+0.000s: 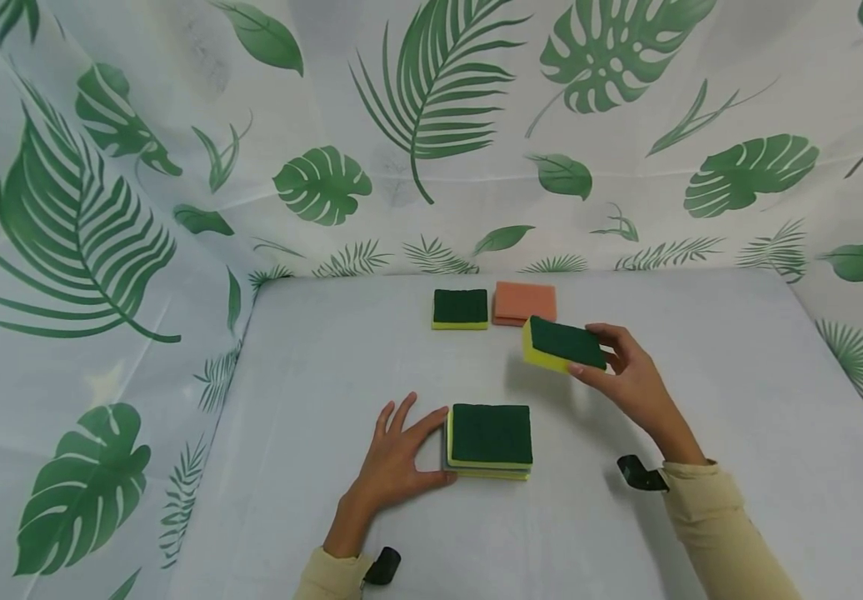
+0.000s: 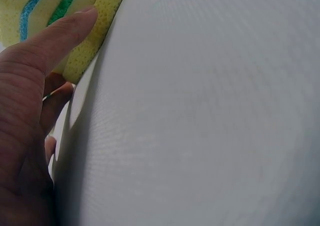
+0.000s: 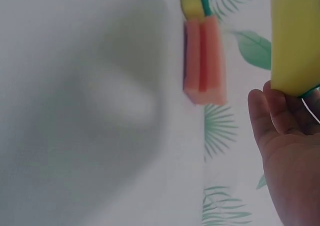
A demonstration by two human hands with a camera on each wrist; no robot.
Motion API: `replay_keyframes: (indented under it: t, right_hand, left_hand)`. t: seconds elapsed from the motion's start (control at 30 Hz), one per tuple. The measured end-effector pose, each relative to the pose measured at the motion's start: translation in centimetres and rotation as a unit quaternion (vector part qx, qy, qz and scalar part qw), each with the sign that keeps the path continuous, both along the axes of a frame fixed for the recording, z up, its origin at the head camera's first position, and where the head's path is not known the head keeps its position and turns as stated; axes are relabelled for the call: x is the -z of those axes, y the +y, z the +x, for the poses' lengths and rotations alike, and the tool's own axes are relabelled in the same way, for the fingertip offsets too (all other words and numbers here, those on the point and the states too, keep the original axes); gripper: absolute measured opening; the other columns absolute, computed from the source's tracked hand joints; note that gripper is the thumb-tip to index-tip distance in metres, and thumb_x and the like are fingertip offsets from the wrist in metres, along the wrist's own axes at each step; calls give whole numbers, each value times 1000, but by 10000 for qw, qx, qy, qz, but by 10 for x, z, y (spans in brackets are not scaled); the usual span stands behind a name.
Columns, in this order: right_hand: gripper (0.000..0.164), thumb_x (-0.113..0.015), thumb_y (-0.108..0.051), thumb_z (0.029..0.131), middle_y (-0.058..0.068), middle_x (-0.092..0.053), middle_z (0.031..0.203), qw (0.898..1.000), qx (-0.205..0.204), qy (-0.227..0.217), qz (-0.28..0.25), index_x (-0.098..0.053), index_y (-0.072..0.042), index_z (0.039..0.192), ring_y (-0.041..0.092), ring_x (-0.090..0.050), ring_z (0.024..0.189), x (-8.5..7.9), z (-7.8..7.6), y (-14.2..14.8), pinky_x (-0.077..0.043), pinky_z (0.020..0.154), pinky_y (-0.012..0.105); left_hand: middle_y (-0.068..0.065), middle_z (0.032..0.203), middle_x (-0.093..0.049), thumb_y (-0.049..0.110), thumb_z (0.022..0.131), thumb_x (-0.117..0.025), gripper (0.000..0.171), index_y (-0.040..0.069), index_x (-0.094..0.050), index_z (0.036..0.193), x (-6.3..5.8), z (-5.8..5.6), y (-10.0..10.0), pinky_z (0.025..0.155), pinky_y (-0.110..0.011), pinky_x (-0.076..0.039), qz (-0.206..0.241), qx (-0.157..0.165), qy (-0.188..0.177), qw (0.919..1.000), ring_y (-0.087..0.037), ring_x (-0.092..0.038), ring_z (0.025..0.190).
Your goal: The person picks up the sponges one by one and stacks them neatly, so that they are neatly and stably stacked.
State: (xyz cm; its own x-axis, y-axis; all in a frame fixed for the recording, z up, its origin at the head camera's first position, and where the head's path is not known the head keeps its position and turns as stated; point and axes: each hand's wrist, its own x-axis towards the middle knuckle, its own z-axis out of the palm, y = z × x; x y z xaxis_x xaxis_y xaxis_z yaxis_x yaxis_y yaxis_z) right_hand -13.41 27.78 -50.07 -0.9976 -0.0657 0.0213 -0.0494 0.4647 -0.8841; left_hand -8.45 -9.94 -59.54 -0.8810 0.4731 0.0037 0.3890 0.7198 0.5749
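Observation:
A stack of sponges [image 1: 490, 435] lies flat on the white table, a dark green scouring face on top. At its left end is my left hand [image 1: 394, 467], thumb against the near side and index finger at the far left corner. In the left wrist view, the thumb [image 2: 65, 33] presses the yellow sponge layers [image 2: 102, 23], with blue and green layers between. My right hand [image 1: 630, 383] holds a green-and-yellow sponge [image 1: 562, 343] by its right end, raised and tilted above the table. The right wrist view shows that sponge's yellow side [image 3: 297, 40] above the fingertips.
Toward the back of the table [image 1: 311, 350] lie a green-and-yellow sponge [image 1: 460, 308] and, to its right, layered orange sponges [image 1: 525, 302]. A leaf-patterned white curtain [image 1: 476, 192] encloses the back and both sides. Black straps hang near both wrists.

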Motion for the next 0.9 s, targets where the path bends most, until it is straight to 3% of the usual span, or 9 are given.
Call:
replay_keyframes:
  t: [0.37, 0.7, 0.9]
  right_hand:
    - [73, -81, -17, 97, 21, -47, 153, 9991, -301, 283, -128, -41, 1, 155, 43, -48, 137, -11, 12, -18, -44, 96, 7]
    - [70, -83, -2, 91, 11, -51, 144, 9944, -643, 757, -358, -44, 1, 149, 14, -51, 130, -21, 23, -32, -41, 106, 10]
    - [72, -86, 0, 88, 8, -55, 139, 9924, -804, 854, -374, -45, -2, 148, 14, -55, 123, -25, 29, -41, -41, 106, 12]
  left_hand:
    - [6, 160, -54, 61, 83, -81, 90, 32, -49, 162, 1, -1, 0, 130, -54, -4, 104, 28, 46, 9999, -26, -15, 163]
    - [6, 160, -54, 62, 83, -81, 90, 32, -49, 162, 1, 0, 1, 130, -54, -3, 112, 20, 48, 9999, -27, -15, 163]
    - [5, 160, -54, 62, 83, -81, 90, 32, -49, 162, 0, 0, 0, 130, -55, -3, 162, 6, 33, 9999, -27, -15, 163]
